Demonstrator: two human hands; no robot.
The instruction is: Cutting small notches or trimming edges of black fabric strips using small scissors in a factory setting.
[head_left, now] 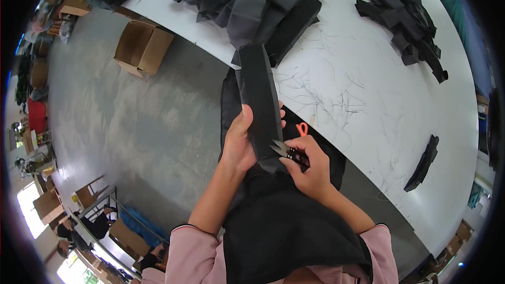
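Note:
A long black fabric strip (258,89) hangs across my left hand (243,139), whose thumb lies on its left edge while the fingertips show past the right edge. In my right hand (310,165) is a pair of small black thread snips (295,155), blades pointing at the strip's right edge near its lower end. The blades stand slightly apart. Whether they touch the strip I cannot tell. The strip's upper end meets a heap of black fabric pieces (247,5) on the white table (336,142). A black apron (289,215) covers my lap.
Another pile of black pieces (405,21) lies at the table's far right, and a single black piece (422,163) nearer. Loose thread ends (336,97) scatter over the tabletop. An orange handle loop (302,129) shows beside my right hand. An open cardboard box (142,47) stands on the floor.

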